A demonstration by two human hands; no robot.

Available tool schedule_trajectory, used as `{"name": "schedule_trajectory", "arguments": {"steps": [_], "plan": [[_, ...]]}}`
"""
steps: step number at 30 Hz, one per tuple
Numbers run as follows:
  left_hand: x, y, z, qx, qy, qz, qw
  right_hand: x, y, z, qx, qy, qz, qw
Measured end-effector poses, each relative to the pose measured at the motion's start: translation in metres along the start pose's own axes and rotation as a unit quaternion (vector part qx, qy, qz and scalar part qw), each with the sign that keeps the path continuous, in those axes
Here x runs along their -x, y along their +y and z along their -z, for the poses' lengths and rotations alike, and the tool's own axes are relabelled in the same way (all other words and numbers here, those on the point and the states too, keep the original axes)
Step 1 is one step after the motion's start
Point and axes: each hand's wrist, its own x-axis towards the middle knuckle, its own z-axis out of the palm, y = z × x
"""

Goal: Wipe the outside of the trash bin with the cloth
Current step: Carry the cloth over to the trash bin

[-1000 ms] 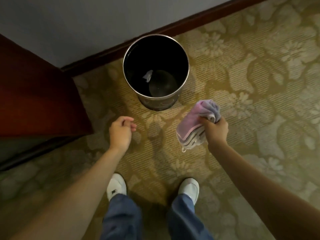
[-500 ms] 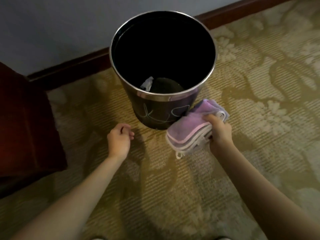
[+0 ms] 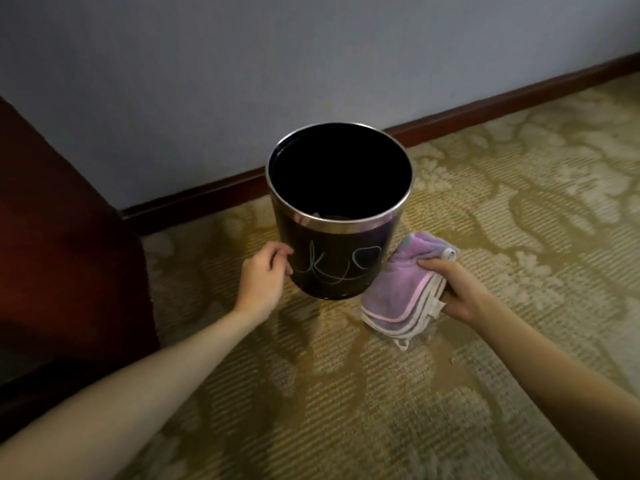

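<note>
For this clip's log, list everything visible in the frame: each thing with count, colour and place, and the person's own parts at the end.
Round black trash bin with silver metal rim: one, black with pale scribbled marks on its side, upright on the carpet near the wall.
Folded purple cloth with pink and white edging: one, purple, right of the bin, close beside its wall.
Patterned carpet: one, gold and beige floral, covers the floor.
Dark wooden baseboard: one, reddish brown, along the foot of the wall.
Wall: one, grey-blue, behind the bin.
Dark red wooden furniture: one, reddish brown, at far left.
Left hand: one, fingers curled against the bin's left side.
Right hand: one, grips the cloth.
</note>
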Motion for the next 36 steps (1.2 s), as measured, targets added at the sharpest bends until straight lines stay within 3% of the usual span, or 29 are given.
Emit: {"name": "schedule_trajectory", "arguments": {"steps": [2, 4, 5, 7, 11, 15, 27, 36], "plan": [[0.0, 0.021, 0.005, -0.113, -0.016, -0.18, 0.977, 0.003, -0.008, -0.002, 0.01, -0.014, 0.019, 1.0], [-0.006, 0.043, 0.009, -0.196, -0.016, -0.37, 0.908, 0.005, -0.012, -0.002, 0.005, -0.023, 0.033, 0.999], [-0.01, 0.055, 0.009, -0.223, -0.013, -0.431, 0.874, 0.008, -0.012, -0.001, -0.001, -0.026, 0.037, 0.999], [-0.018, 0.075, 0.008, -0.279, -0.006, -0.476, 0.834, 0.013, -0.012, 0.0, -0.012, -0.021, 0.042, 0.999], [-0.029, 0.093, -0.002, -0.392, -0.082, -0.416, 0.816, 0.019, -0.002, 0.002, -0.031, 0.014, 0.048, 0.998], [-0.035, 0.095, -0.008, -0.392, -0.133, -0.379, 0.828, 0.02, 0.008, 0.006, -0.037, 0.029, 0.055, 0.997], [-0.059, 0.127, -0.017, -0.35, -0.046, -0.265, 0.897, 0.014, 0.018, 0.008, -0.072, 0.038, 0.104, 0.991], [-0.092, 0.162, 0.0, -0.299, 0.013, -0.136, 0.944, 0.011, -0.017, 0.005, 0.098, 0.113, 0.236, 0.96]]}}
